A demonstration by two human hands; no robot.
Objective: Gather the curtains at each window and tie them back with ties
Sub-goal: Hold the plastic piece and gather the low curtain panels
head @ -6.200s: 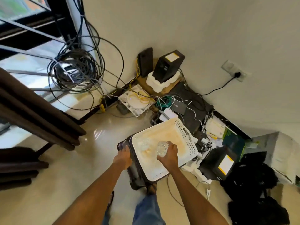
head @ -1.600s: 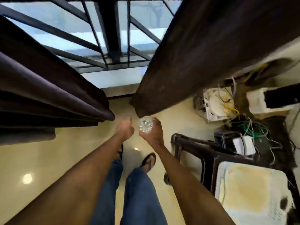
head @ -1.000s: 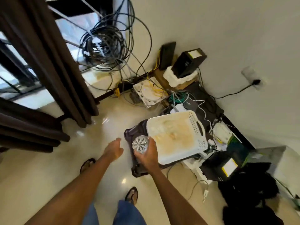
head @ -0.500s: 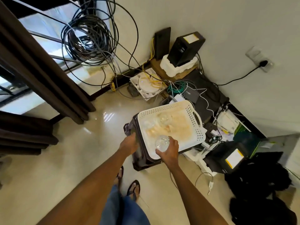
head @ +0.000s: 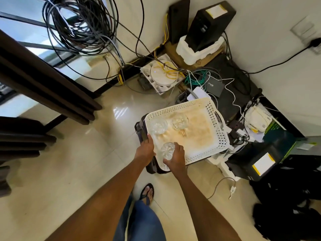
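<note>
Three clear cut-glass tumblers are counted: one [head: 168, 150], a second [head: 158, 126] and a third [head: 180, 121]. One white perforated plastic basket [head: 219, 136] is seen. Two hands are counted, left [head: 145, 148] and right [head: 175, 158]. One coil of black cables [head: 79, 26] is seen.

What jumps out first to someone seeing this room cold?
A white perforated basket at centre, with the right hand gripping a clear glass piece over it and the left hand at its near rim. A cable coil hangs upper left above dark curtains.
</note>
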